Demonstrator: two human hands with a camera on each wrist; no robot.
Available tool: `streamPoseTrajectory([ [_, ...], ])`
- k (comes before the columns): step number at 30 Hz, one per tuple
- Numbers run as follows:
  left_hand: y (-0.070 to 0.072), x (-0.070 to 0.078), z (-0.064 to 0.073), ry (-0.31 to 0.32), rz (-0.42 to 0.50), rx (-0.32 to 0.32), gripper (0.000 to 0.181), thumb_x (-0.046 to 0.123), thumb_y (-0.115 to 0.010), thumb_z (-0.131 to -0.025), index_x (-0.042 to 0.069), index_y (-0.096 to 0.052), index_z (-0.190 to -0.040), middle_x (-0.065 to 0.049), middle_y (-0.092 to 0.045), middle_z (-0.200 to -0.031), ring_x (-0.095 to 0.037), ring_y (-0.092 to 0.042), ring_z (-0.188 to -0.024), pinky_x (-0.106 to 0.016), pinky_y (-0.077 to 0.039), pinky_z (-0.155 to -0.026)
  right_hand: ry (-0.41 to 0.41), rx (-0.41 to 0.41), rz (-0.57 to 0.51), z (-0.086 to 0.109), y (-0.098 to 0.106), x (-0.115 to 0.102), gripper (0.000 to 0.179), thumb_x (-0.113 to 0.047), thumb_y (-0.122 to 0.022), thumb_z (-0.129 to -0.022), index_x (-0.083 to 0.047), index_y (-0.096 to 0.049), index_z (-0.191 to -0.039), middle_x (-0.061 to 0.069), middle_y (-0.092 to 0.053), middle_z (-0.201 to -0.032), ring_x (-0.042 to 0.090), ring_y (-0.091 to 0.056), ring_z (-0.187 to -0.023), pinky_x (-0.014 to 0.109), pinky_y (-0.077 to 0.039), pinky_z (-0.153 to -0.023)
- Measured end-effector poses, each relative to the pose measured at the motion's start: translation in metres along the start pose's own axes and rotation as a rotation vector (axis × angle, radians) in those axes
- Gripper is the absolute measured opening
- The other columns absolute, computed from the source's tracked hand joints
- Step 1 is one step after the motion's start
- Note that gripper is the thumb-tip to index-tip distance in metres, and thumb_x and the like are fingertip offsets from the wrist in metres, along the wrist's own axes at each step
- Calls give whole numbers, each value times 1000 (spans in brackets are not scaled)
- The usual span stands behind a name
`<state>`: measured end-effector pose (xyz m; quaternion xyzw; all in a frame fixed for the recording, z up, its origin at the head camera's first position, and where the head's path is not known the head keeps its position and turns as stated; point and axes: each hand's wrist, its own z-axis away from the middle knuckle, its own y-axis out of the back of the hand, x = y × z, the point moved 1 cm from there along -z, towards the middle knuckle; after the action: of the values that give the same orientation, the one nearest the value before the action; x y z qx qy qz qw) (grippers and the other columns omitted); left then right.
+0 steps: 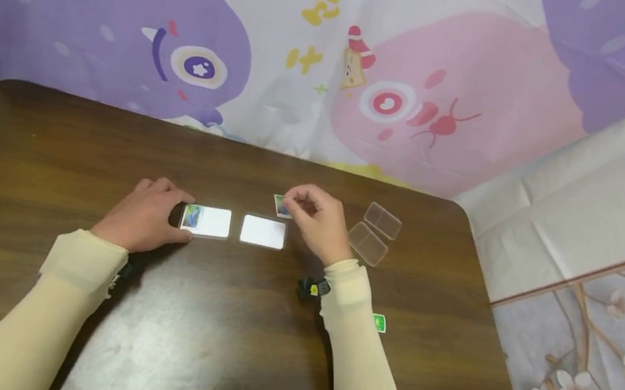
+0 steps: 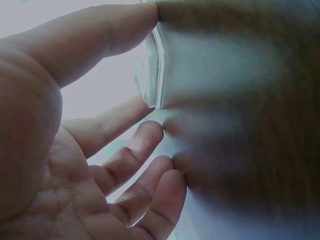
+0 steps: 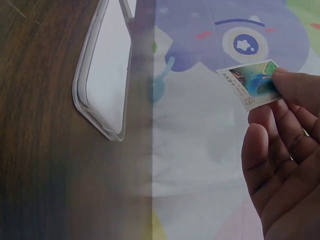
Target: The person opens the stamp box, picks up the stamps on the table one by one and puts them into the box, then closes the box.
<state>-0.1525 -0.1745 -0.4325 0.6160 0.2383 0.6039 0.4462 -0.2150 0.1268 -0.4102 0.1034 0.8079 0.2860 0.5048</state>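
Note:
My right hand (image 1: 317,219) pinches a perforated postage stamp (image 3: 251,84) by one edge between thumb and fingers, raised above the table. The stamp's picture is green and blue. My left hand (image 1: 142,213) holds the left end of a shallow clear plastic case (image 1: 214,223), thumb on the near side and index finger on the far side. Inside that case, a similar stamp (image 1: 192,216) lies at the left end of a white card. Just right of it, a second clear case (image 1: 263,231) with a white insert lies flat, apart from both hands.
Two transparent lids or case halves (image 1: 383,220) lie right of my right hand. A small green card or stamp (image 1: 379,323) is partly covered by my right sleeve. The wooden table (image 1: 194,339) meets a cartoon-printed cloth (image 1: 278,102) at the back.

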Motion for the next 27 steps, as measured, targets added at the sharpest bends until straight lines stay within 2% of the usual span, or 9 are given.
streamPoseTrajectory([
  [20,0,3,0,-10,10,21,65,34,-82,-87,8,-58,-141,-26,-52,-134,-49,-43,-121,-63,-44,-93,-33,-49,39,2,-6,0,4,-12,-72,-98,-9,-74,-99,1,-71,-91,13,-61,-76,27,-53,-71],
  [27,0,2,-1,-1,-3,11,73,37,-82,-87,2,-55,-144,-28,-51,-136,-51,-42,-122,-65,-43,-96,-35,-61,49,2,-8,-2,4,-12,-72,-98,-9,-74,-98,0,-67,-88,13,-60,-77,26,-52,-71],
])
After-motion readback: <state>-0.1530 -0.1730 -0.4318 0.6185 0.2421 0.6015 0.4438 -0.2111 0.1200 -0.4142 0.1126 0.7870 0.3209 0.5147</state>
